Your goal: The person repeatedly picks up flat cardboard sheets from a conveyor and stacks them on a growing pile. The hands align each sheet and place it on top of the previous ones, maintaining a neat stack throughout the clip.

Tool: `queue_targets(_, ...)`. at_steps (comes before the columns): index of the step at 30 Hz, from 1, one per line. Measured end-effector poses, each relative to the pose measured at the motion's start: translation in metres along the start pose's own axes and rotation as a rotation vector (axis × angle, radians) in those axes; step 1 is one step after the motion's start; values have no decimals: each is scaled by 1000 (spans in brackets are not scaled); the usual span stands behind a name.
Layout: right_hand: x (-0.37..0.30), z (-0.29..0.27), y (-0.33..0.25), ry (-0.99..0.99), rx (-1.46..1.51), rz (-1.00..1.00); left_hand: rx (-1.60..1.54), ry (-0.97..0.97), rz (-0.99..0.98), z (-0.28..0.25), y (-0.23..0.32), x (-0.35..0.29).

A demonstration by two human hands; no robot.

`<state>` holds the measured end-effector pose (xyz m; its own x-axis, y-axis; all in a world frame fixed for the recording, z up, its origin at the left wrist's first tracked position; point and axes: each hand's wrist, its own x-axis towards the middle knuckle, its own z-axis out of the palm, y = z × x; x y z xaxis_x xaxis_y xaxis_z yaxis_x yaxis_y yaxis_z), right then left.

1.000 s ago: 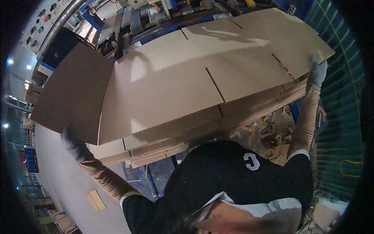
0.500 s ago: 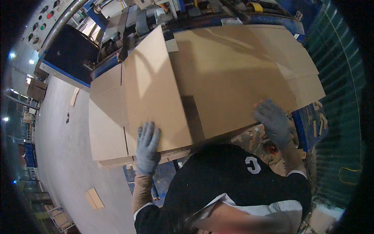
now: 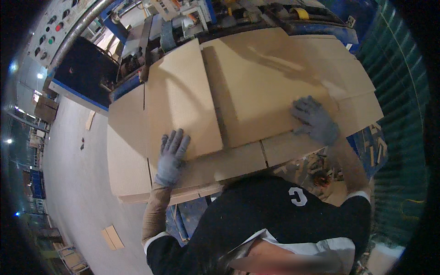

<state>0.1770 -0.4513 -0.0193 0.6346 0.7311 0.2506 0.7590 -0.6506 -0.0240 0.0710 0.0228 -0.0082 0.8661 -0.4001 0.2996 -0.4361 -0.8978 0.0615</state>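
Observation:
A folded cardboard sheet (image 3: 261, 91) lies in front of me on a stack of flat cardboard blanks (image 3: 128, 133). Its left panel (image 3: 181, 101) is folded over and lies almost flat, with a narrow gap beside the right panel. My left hand (image 3: 172, 158), in a grey glove, rests with spread fingers on the near left edge of that panel. On the right panel, near its lower right corner, my gloved right hand (image 3: 316, 120) lies flat with fingers apart. Neither hand grips anything.
Behind the cardboard stands a blue machine with rollers (image 3: 238, 20). A control panel with buttons (image 3: 55, 27) is at the upper left. Cardboard scraps (image 3: 316, 169) litter the floor near my right arm. A green corrugated wall (image 3: 398, 105) runs along the right.
The raised left panel has come down nearly flat. The right panel has shifted away from me, baring the stack's near edge. Both hands have moved slightly away from my body.

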Motion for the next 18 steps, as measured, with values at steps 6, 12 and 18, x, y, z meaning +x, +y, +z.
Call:
queue_targets(6,82,23,64,116,-20,45,-25,217,-35,22,-68,72)
queue_targets(12,148,37,68,256,-308,373,339,145,-503,47,-102,157)
queue_targets(18,-63,-2,-15,1011,392,737,59,376,-709,16,-96,26)
